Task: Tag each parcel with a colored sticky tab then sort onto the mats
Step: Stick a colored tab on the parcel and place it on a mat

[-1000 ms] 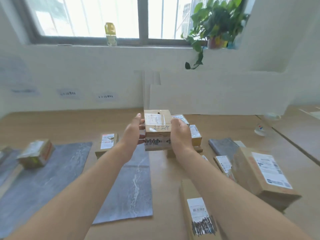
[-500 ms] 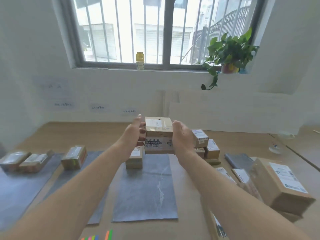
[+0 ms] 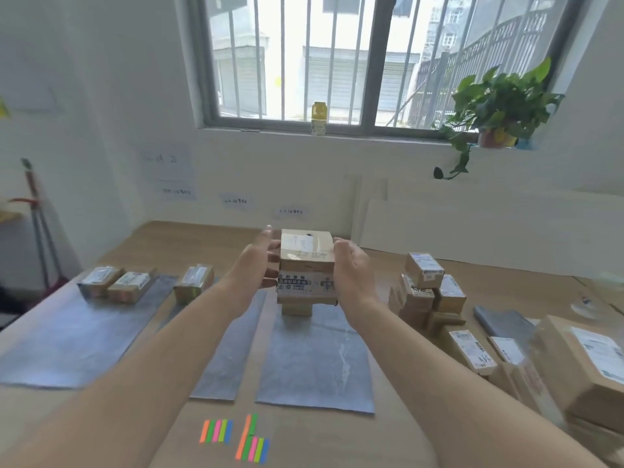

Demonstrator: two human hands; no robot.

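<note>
One parcel (image 3: 307,261) held up over the right mat (image 3: 317,366)

The left hand (image 3: 255,265) and right hand (image 3: 354,268) grip the brown cardboard parcel between them, one on each side face, both arms stretched forward. The left thumb points up, clear of the box, and the left fingers bend against the side. The right thumb sits at the top edge. The right fingers are hidden behind the box (how far they wrap, I cannot tell). The parcel is level, with a white label on top and black printed tape across the near face.

Just below it in view, a small parcel (image 3: 297,309) sits at the far end of the right mat. Whether the two touch cannot be told.

There are three grey mats side by side on the wooden table (image 3: 398,434). The wide left mat (image 3: 77,339) carries two parcels (image 3: 114,283) at its far end. The narrow middle mat (image 3: 226,352) has a single parcel (image 3: 194,282) at its far end.

Sticky tabs (image 3: 251,440) in orange, green, pink and blue lie in two clusters near the table's front edge, just before the mats.

To the right of the mats are a pile of parcels (image 3: 425,292) and, nearer, a large box (image 3: 587,359).
</note>
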